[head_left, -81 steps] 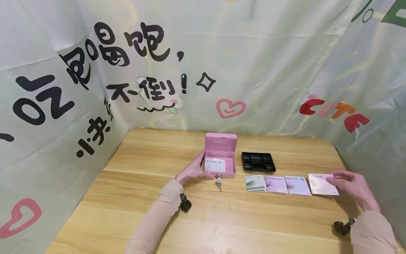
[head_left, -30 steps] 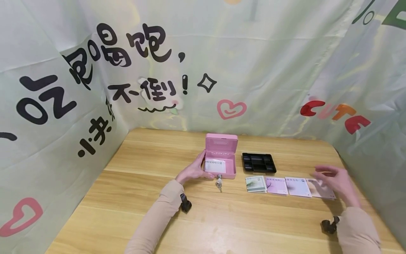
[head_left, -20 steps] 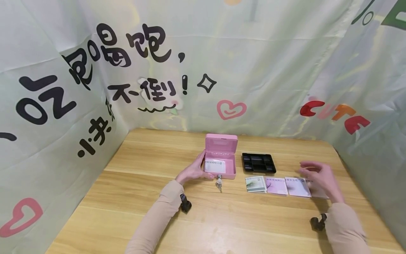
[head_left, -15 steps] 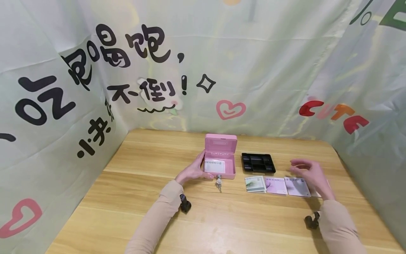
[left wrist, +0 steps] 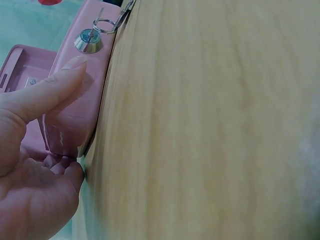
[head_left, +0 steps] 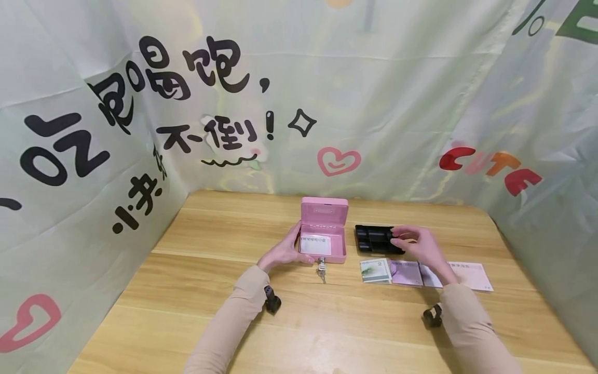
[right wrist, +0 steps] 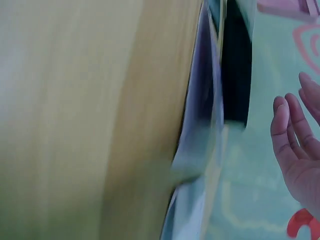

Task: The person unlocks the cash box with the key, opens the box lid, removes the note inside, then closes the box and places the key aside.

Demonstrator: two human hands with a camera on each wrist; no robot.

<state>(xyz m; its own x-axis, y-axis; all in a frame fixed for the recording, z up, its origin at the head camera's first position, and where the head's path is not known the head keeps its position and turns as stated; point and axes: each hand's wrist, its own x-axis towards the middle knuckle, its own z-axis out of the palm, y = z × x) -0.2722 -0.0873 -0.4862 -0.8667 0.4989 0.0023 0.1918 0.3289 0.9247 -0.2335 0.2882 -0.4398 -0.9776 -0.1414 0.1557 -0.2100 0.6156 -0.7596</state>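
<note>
Left hand [head_left: 283, 253] holding the open pink box [head_left: 323, 236] mid-table, thumb [left wrist: 47, 92] on its front. Right hand [head_left: 419, 245] with loose, empty fingers over the black tray [head_left: 374, 238], beside the box.

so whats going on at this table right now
A person sits at a wooden table. Their left hand holds the side of an open pink cash box with a key in its lock. Their right hand reaches over the black tray, fingers relaxed. A row of banknotes lies in front of the tray.
</note>
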